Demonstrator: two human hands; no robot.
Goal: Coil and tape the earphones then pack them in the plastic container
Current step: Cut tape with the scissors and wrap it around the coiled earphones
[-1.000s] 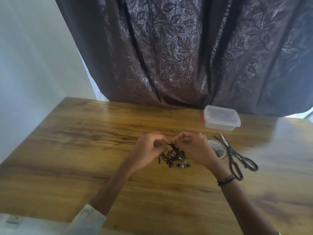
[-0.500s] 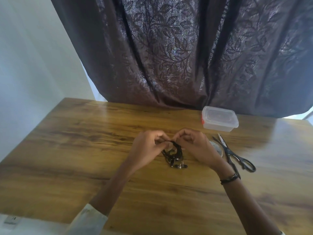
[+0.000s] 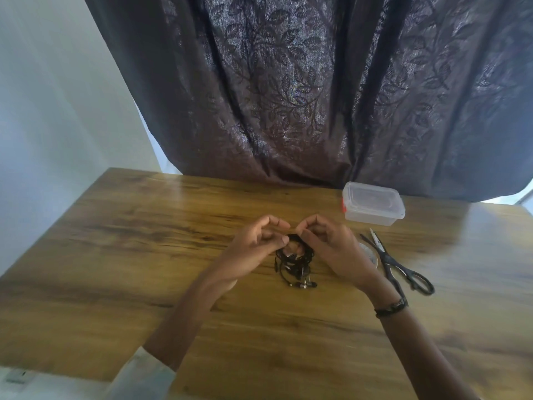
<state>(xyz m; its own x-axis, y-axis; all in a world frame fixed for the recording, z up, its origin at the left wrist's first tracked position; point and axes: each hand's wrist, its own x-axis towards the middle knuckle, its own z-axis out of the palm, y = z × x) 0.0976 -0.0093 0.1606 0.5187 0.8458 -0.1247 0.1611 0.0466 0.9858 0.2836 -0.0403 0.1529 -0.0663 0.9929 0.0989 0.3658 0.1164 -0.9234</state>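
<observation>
A coil of black earphones [image 3: 295, 265] sits at the middle of the wooden table [image 3: 144, 255], its metal earbuds lying at the near end. My left hand [image 3: 253, 249] pinches the top of the coil from the left. My right hand [image 3: 331, 249] pinches the same spot from the right, fingertips almost meeting. The clear plastic container [image 3: 372, 207] stands shut with its lid on at the back right. A roll of clear tape [image 3: 370, 252] peeks out behind my right hand, mostly hidden.
Black-handled scissors [image 3: 398, 264] lie to the right of my right hand, blades pointing toward the container. A dark leaf-patterned curtain [image 3: 288, 96] hangs behind the table's far edge. A white wall is on the left.
Both hands stayed pinched on the top of the coil, shifting slightly. The coil looks more gathered. The camera tilted a little.
</observation>
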